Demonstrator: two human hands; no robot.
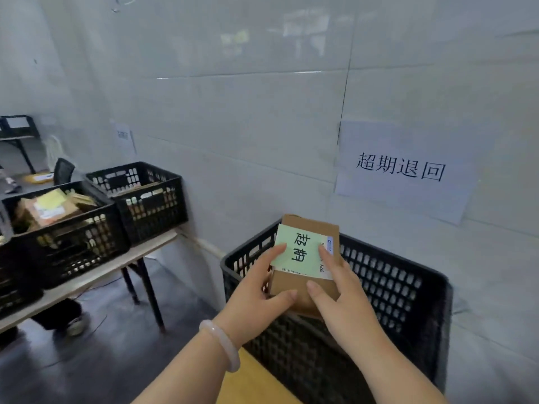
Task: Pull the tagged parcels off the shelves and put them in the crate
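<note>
The black crate [388, 282] stands at near right, and just above its open top is the cardboard parcel [310, 225], long axis running near to far, held by the left hand [256, 290] and right hand [341, 295] equally, fingers [277, 251] clasping both sides beside its green tag [297, 249].

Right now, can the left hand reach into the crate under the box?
Probably yes. The left hand grips the box over the crate, whose top is open, with nothing between.
</note>
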